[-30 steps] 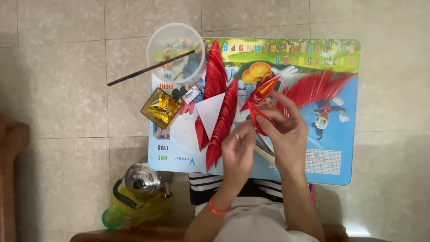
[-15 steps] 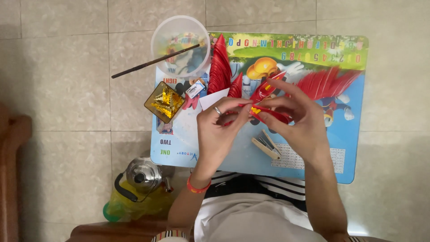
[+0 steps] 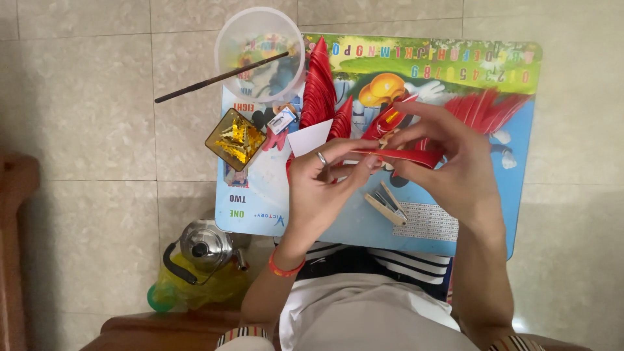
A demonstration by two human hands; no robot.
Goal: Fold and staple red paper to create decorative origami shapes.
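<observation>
- Basically, small blue cartoon-printed plastic desk [image 3: 273,201] sits over the lap, so supplies stay within reach.
- Left hand [image 3: 322,188] and right hand [image 3: 448,162]: fingers pinched shut on folded red paper strip [image 3: 406,156], held taut above desk for shaping.
- Wooden stapler [image 3: 387,205] parked just below.

- Colourful children's table [image 3: 455,224], blue top with cartoon print, on a tiled floor [image 3: 97,110].
- Clear plastic bowl [image 3: 260,45] at the table's far left corner; a dark thin stick [image 3: 221,78] lies across its rim.
- Square dish of gold pieces [image 3: 235,139], just beside the bowl.
- Stapler [image 3: 387,205] on the tabletop.
- Steel kettle [image 3: 203,247] on the floor, beside the table.
</observation>
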